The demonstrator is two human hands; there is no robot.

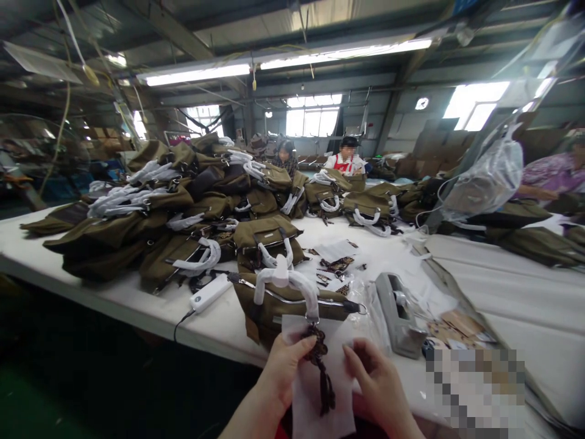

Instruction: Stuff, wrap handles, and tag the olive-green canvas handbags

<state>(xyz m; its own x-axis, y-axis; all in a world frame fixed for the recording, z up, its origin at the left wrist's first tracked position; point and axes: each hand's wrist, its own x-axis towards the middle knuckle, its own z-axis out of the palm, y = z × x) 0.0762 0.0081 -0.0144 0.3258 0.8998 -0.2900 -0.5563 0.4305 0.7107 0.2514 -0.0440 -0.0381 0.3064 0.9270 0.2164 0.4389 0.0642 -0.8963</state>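
An olive handbag (262,312) stands at the table's near edge, its handle (308,286) wrapped in white. From a ring on the handle hangs a dark charm (325,390) with a tassel. My left hand (280,375) is closed on the charm's upper part, thumb on top, with a sheet of thin white paper (340,341) behind it. The paper hangs down behind the tassel. At the sheet's right edge, my right hand (377,378) is closed, thumb and curled fingers together at the paper.
A pile of olive handbags (132,225) covers the table's left and back. A grey tape dispenser (397,317) stands right of my bag, a white device with a cord (210,296) to its left. Loose charms (338,265) lie behind. Several people (346,160) sit farther back.
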